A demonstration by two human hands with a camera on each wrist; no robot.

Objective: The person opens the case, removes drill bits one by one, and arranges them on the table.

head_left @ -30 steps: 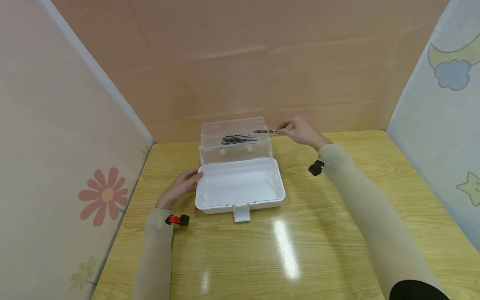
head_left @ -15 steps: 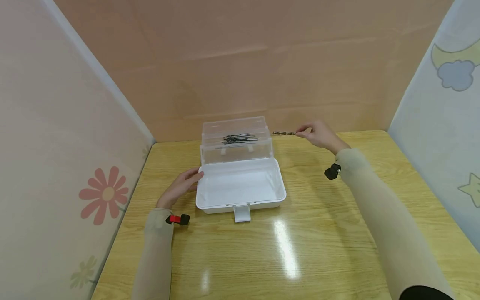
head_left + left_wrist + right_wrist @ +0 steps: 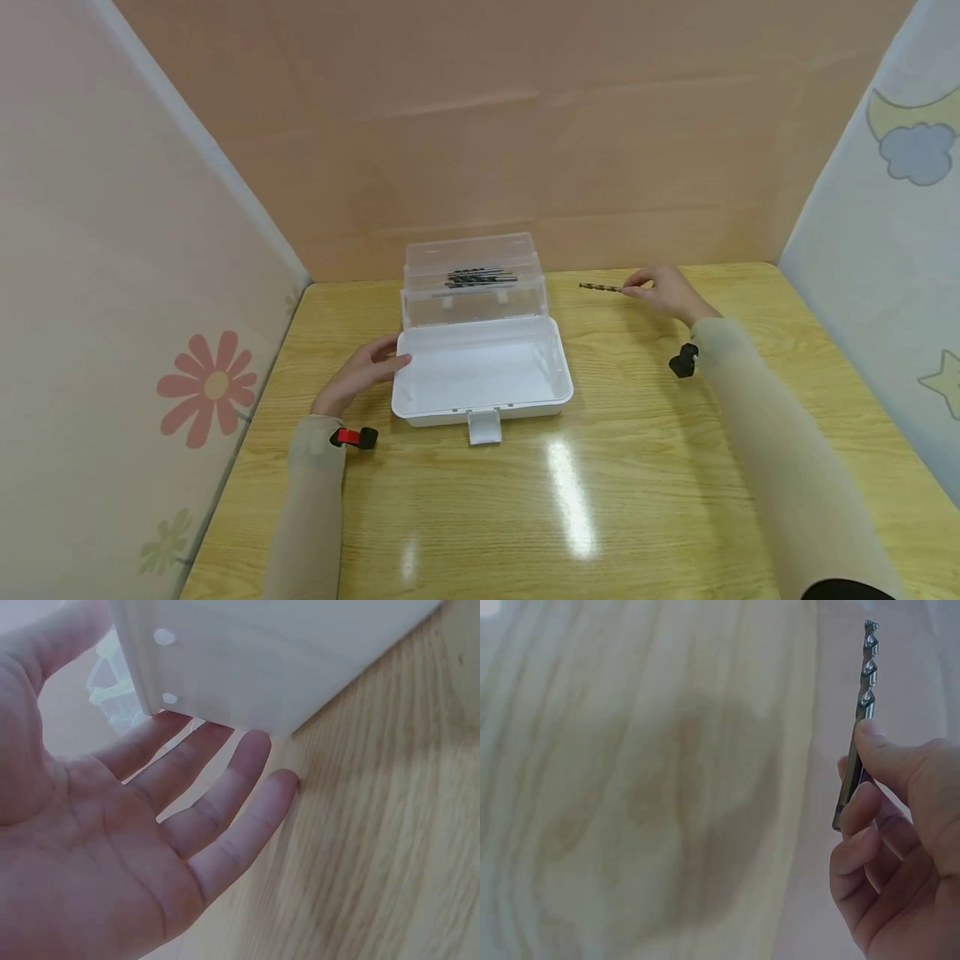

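A drill bit [image 3: 598, 287] with a twisted metal flute is pinched between the thumb and fingers of my right hand [image 3: 667, 293], above the back right of the table. In the right wrist view the drill bit [image 3: 868, 675] points up, its plain shank between the fingers. My left hand [image 3: 362, 373] steadies a white plastic box [image 3: 480, 375] at its left side. Its thumb lies over the rim, and the other fingers [image 3: 225, 802] touch the outer wall, slightly bent. Behind the box stretches its clear opened lid section [image 3: 472, 311], where several more drill bits [image 3: 480, 277] lie together.
The box's latch [image 3: 484, 427] hangs down at the front. Under everything is a wood-grain table [image 3: 480, 517]. An orange-brown backdrop [image 3: 480, 142] rises at the back edge, with patterned panels on the left [image 3: 120, 275] and right [image 3: 885, 275].
My right hand has carried the drill bit rightward from over the clear lid and then lower, toward the table. The left hand and the box have hardly moved.
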